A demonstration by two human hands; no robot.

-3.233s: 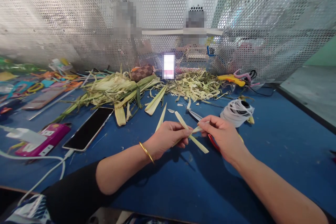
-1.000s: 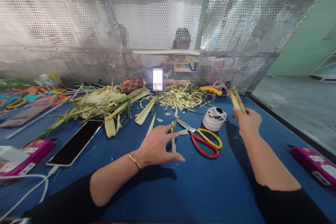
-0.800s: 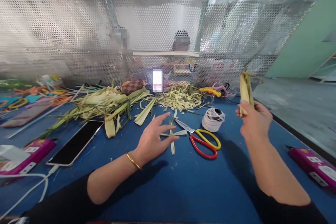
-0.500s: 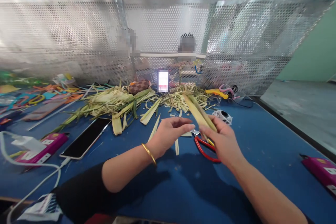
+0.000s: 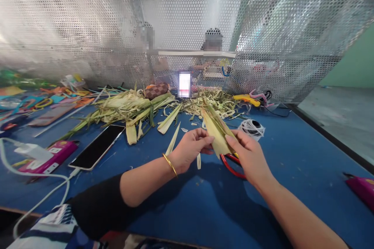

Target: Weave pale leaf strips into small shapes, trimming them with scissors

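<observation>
Between my two hands is a pale green corn husk (image 5: 216, 134), its narrow end pointing up and away and its broad end toward me. My left hand (image 5: 196, 142), with a gold bangle at the wrist, pinches the husk's left edge. On the other side my right hand (image 5: 244, 151) is closed on the husk, its thumb on top along the right edge. Red-handled scissors (image 5: 232, 169) lie on the table beneath, their blades hidden by the husk and my hands. Just past my right hand sits a roll of white string (image 5: 251, 128).
A heap of husks (image 5: 122, 107) and a pile of shredded strips (image 5: 217, 101) lie at the back, before a perforated metal screen (image 5: 187, 15). A dark-screened phone (image 5: 97, 148) with a white cable is at left. Two people are behind the screen.
My left hand has taken hold of the husk's left edge, where its fingers were beside it before. The husk now lies spread wider between both hands. The view has tipped slightly down.
</observation>
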